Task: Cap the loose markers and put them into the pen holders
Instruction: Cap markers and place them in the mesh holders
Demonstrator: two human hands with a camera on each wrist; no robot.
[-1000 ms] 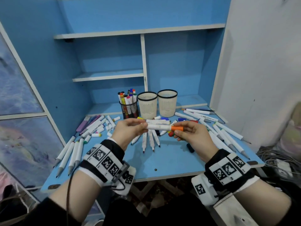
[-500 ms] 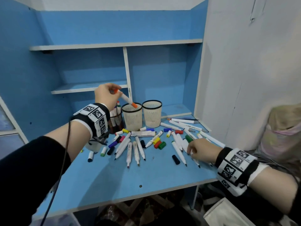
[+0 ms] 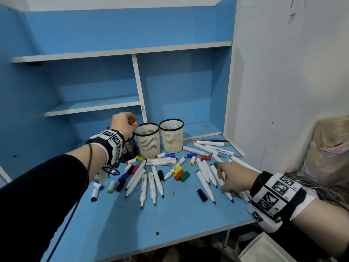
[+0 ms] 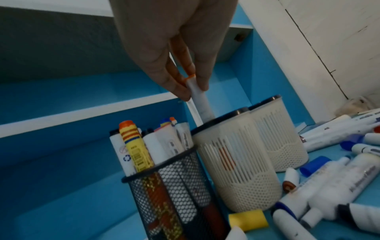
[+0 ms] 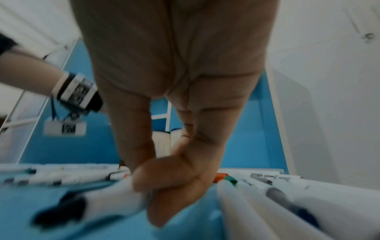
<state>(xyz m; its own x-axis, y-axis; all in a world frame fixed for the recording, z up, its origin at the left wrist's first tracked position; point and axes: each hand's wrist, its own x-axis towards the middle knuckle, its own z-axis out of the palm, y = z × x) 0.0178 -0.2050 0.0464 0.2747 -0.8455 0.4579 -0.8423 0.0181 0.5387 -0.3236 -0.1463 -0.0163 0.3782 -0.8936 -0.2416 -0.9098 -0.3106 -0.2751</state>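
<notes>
Head view: the left hand [image 3: 122, 122], mid-frame, hangs over the nearer cream holder [image 3: 147, 140]; the right hand [image 3: 235, 177], lower right, rests on loose markers on the desk [image 3: 170, 220]. Left wrist view: fingertips pinch the orange-capped marker [image 4: 198, 95], its lower end inside the holder's rim. Right wrist view: thumb and fingers curl round a white marker [image 5: 115, 199], frame blurred.
</notes>
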